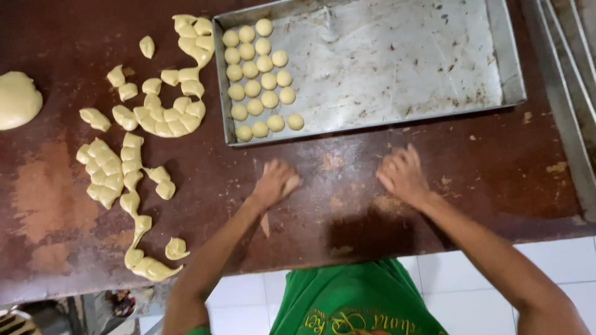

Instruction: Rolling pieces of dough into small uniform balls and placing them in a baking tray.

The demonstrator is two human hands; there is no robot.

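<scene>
**Dough-ball rolling in hand at the worktable: both palms down**

Landmark for all places: the metal baking tray (397,62).

Nearest the wearer, a green garment (357,298) shows at the table's edge, with white floor tiles (447,291) below it.

Left hand (276,183): just below the tray's near-left corner, palm down on the brown worktable (496,180), fingers curled loosely. It appears to press a small dough piece under the palm; the piece itself is hidden, so I cannot tell for certain that it holds anything.

Right hand (403,175): below the tray's near rim, towards its middle, fingers spread and flat on the table. Whatever lies under it is likewise hidden.

Judgement: the step in hand is rolling cut pieces into balls against the tabletop. The next move calls for lifting any finished balls across the near rim and setting them beside the existing rows.

Left of the tray lie the cut dough pieces (155,111), in strings and clusters. Further left, at the table's edge, sits a dough lump (17,99).

Inside the tray, at its left end, stand rows of rolled dough balls (261,77); the remainder of the tray floor is bare, scuffed metal.
</scene>
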